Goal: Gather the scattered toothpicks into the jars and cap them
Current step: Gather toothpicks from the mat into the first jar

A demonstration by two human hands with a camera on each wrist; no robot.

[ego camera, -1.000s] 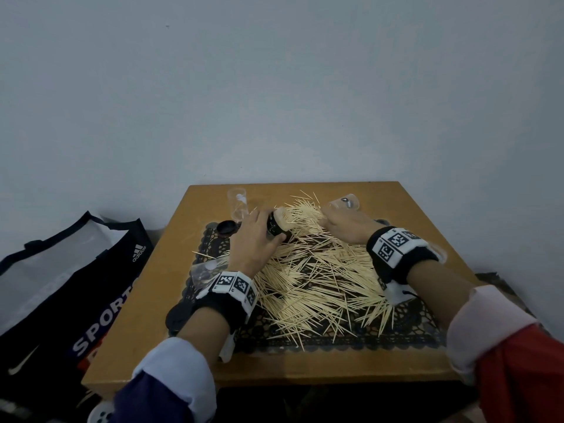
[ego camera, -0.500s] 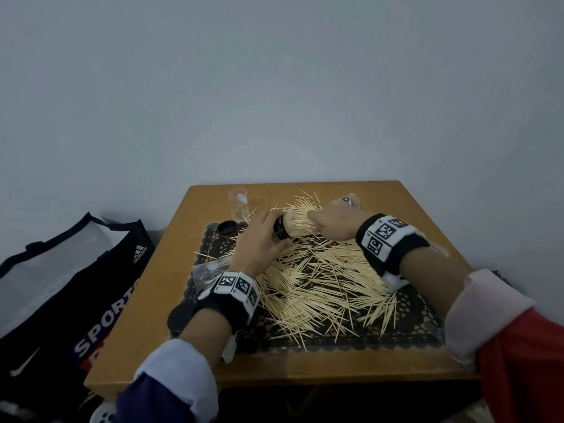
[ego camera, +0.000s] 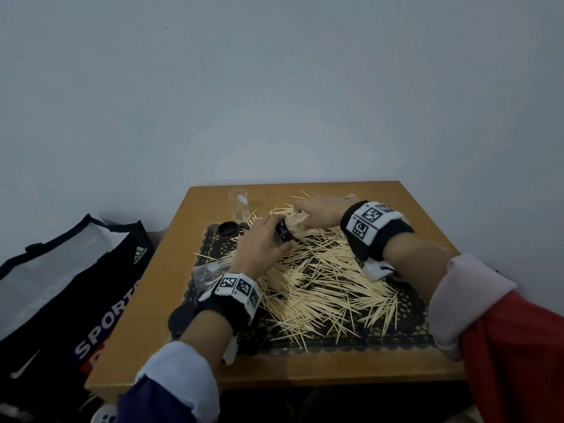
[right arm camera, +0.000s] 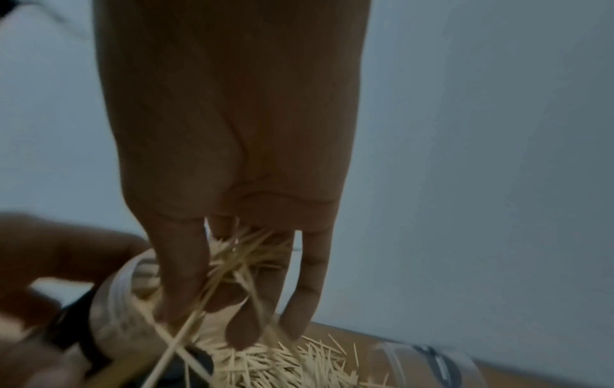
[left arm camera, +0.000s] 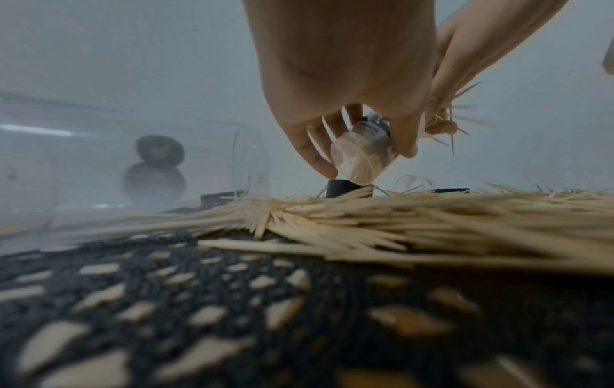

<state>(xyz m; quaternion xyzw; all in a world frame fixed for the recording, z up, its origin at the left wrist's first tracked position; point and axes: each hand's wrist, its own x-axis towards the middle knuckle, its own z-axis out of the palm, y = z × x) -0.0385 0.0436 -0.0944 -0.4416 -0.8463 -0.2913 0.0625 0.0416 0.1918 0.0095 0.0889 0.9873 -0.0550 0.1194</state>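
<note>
Loose toothpicks (ego camera: 329, 285) lie heaped over a black lace mat (ego camera: 406, 303) on the wooden table (ego camera: 305, 367). My left hand (ego camera: 270, 236) grips a small clear jar (ego camera: 285, 235) with a black label, tipped on its side with its mouth toward the right. The jar (left arm camera: 357, 157) is partly filled with picks. My right hand (ego camera: 302, 210) pinches a bundle of toothpicks (right arm camera: 239, 254) and holds it at the jar's mouth (right arm camera: 126, 283). Some picks stick out crosswise between my fingers (right arm camera: 182, 275).
An empty clear jar (ego camera: 239, 204) stands upright at the back left, a black cap (ego camera: 228, 229) in front of it. Another clear jar (ego camera: 207, 270) lies on the mat's left edge, above a second black cap (ego camera: 180, 319). A sports bag (ego camera: 61, 285) sits left of the table.
My right hand has moved left across the pile with a bundle of picks and now meets the jar's mouth. My left hand has kept its hold and tilted the jar toward it.
</note>
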